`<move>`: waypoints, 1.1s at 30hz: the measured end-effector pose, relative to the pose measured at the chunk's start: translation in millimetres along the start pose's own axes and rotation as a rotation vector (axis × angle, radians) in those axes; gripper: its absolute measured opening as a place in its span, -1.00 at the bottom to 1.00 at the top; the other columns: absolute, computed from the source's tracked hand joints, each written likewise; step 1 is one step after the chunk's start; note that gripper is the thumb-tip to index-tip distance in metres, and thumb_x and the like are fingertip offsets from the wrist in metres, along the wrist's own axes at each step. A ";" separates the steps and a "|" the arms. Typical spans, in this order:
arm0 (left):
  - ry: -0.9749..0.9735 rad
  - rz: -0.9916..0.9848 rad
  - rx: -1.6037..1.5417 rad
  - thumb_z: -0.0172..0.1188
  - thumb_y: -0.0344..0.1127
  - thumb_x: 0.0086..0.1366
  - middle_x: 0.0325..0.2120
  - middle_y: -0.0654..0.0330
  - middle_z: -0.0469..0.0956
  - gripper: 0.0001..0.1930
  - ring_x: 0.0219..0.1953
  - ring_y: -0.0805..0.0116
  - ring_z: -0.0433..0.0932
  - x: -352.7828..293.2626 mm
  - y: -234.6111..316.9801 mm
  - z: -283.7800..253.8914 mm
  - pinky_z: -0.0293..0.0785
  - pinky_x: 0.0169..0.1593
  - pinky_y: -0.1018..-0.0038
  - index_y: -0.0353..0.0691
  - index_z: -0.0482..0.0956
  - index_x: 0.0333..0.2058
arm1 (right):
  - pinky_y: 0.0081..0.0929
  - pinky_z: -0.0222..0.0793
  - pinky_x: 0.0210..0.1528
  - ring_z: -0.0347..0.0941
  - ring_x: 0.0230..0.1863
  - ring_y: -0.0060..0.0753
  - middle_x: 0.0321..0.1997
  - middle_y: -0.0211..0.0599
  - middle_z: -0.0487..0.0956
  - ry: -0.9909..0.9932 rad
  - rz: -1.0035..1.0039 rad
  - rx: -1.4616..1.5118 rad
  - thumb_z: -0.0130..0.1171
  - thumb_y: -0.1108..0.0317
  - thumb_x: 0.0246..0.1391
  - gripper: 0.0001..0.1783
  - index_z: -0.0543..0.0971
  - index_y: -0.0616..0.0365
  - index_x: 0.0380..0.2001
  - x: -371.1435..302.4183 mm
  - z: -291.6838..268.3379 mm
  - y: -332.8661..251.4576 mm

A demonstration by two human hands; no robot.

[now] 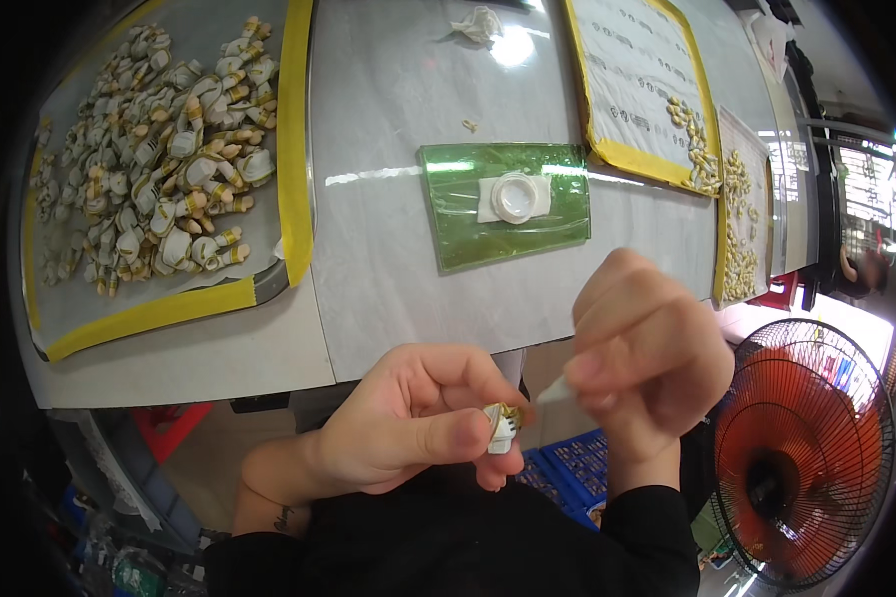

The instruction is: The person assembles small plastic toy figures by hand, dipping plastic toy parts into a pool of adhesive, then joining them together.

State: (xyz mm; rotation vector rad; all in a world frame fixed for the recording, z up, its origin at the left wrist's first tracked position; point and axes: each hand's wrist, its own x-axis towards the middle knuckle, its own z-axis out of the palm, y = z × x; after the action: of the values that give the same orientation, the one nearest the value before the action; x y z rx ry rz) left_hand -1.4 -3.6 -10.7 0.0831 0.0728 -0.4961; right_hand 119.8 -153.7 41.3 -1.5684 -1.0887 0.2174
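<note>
My left hand (418, 413) is closed, pinching a small white figurine piece (502, 430) with gold trim between thumb and fingertips. To its right, my raised right hand (647, 343) is closed, slightly blurred by motion. A small white pointed piece (558, 390) sticks out from its thumb and forefinger toward the figurine piece, not touching it; its exact kind is unclear. Beyond my hands, a green glass slab (458, 244) lies on the table, bearing a folded white cloth (487, 212) and a small round white dish (514, 198).
A yellow-taped tray (296, 119) at left holds a heap of white-and-gold figurine pieces (169, 159). Two trays at right, one yellow-edged (627, 159), carry small gold-coloured parts (737, 229). Crumpled tissue (480, 24) lies at the back. An orange fan (806, 448) stands at lower right.
</note>
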 end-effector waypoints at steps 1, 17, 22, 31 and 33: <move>0.002 -0.003 0.001 0.16 -0.28 0.24 -0.38 0.06 0.57 -0.69 -0.36 0.39 0.57 -0.5 0.8 -0.1 0.51 -0.24 0.52 -0.39 0.41 -0.16 | -0.60 0.18 -0.55 0.27 -0.58 -0.50 -0.58 -0.41 0.42 0.003 0.001 0.000 0.26 0.41 -0.10 -0.83 0.44 0.15 -0.53 -0.8 1.8 -1.1; 0.016 -0.098 0.021 0.15 -0.32 0.24 -0.42 0.09 0.57 -0.79 -0.38 0.43 0.57 0.1 3.7 3.0 0.53 -0.30 0.56 -0.37 0.44 -0.28 | -0.56 0.19 -0.61 0.30 -0.65 -0.44 -0.65 -0.40 0.44 -0.041 0.057 0.080 0.29 0.50 -0.30 -0.81 0.44 0.12 -0.68 -2.7 13.6 -3.2; 0.003 -0.124 0.066 0.15 -0.34 0.24 -0.41 0.10 0.57 -0.81 -0.35 0.44 0.58 2.2 4.4 6.2 0.54 -0.29 0.56 -0.37 0.45 -0.28 | -0.51 0.22 -0.52 0.34 -0.56 -0.33 -0.52 -0.29 0.46 -0.130 0.018 0.201 0.18 0.64 -0.22 -0.89 0.48 0.25 -0.56 -5.5 7.2 -3.9; -0.012 -0.080 0.145 0.12 -0.37 0.25 -0.31 0.08 0.53 -0.72 -0.26 0.44 0.53 9.3 3.4 14.7 0.49 -0.18 0.54 -0.42 0.41 -0.12 | -0.56 0.26 -0.46 0.43 -0.44 -0.34 -0.40 -0.22 0.54 -0.039 -0.003 -0.209 0.26 0.36 -0.10 -0.76 0.55 0.30 -0.37 -4.1 -30.8 -8.4; 0.151 -0.045 0.216 0.27 -0.19 0.12 -0.51 0.01 0.50 -0.61 -0.46 0.27 0.51 9.1 3.4 18.5 0.46 -0.41 0.49 -0.45 0.43 -0.29 | -0.65 0.28 -0.39 0.44 -0.31 -0.51 -0.30 -0.25 0.57 0.508 0.052 -0.459 0.23 0.34 -0.03 -0.67 0.51 0.34 -0.22 -14.5 -66.7 6.2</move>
State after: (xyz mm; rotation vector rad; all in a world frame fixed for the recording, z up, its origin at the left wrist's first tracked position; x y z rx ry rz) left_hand 9.1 -6.7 7.1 0.3317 0.1693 -0.5409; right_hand 158.7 -209.1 51.9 -1.9179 -0.7211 -0.4082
